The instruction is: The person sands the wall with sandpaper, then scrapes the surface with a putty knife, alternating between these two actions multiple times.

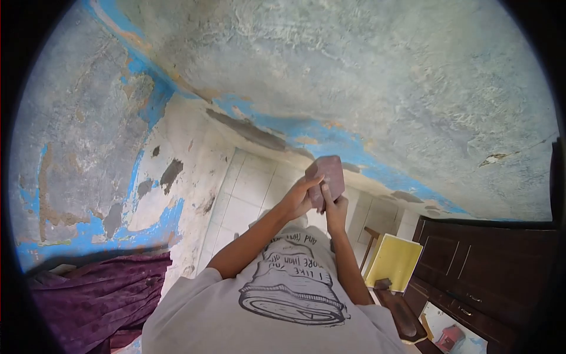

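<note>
A flat, dull reddish-purple block (331, 171) with cut corners is held up in front of the chest. My left hand (299, 197) grips its left side, with fingers wrapped around the edge. At its lower right, my right hand (335, 206) is closed on the block, the thumb pointing up along its face. Both hands are close together, and the fingers behind the block are hidden.
A rough wall (383, 71) with peeling blue paint rises ahead; another stands left. Purple cloth (106, 295) hangs lower left. At lower right are a yellow panel (394, 261), a brown wooden seat (401, 315) and a dark cabinet (489, 265). Floor tiles (250, 183) show below.
</note>
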The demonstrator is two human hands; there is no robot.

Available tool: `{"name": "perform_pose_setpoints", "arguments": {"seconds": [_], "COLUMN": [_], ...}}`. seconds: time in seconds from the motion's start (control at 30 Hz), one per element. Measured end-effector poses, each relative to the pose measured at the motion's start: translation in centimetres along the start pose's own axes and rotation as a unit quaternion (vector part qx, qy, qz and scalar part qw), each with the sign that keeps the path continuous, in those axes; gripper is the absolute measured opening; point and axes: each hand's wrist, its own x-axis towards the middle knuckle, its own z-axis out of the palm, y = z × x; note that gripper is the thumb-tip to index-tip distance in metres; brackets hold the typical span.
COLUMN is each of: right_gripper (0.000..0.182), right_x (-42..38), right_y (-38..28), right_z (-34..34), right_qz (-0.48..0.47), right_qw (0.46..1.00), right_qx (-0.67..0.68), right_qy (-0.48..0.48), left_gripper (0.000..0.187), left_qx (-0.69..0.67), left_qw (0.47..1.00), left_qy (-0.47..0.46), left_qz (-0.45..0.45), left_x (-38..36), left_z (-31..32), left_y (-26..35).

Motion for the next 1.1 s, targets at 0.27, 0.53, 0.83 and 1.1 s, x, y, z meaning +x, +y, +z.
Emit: {"name": "perform_pose_setpoints", "arguments": {"seconds": [0.27, 0.53, 0.83, 1.1], "right_gripper": [0.041, 0.031, 0.049, 0.058], "right_x": [1.0, 3.7, 10.1, 12.7], "right_y": [1.0, 1.7, -4.8, -8.5], "right_z": [-1.0, -1.9, 2.5, 9.2], "right_qz": [-0.018, 0.060, -0.005, -0.061], "right_qw": [0.998, 0.997, 0.997, 0.986], "right_qx": [0.001, -0.048, -0.069, -0.152], "right_qy": [-0.053, 0.003, -0.032, -0.035], "left_gripper": [0.050, 0.047, 0.059, 0.061], "left_qx": [0.031, -0.124, 0.103, 0.133], "left_qw": [0.995, 0.931, 0.791, 0.759], "left_qy": [0.083, 0.232, 0.528, 0.491], "left_qz": [0.045, 0.253, 0.291, 0.407], "left_x": [3.3, 9.9, 15.3, 17.8], "left_z": [-1.5, -16.9, -11.4, -10.1], "left_y": [2.7, 9.0, 16.4, 13.3]}}
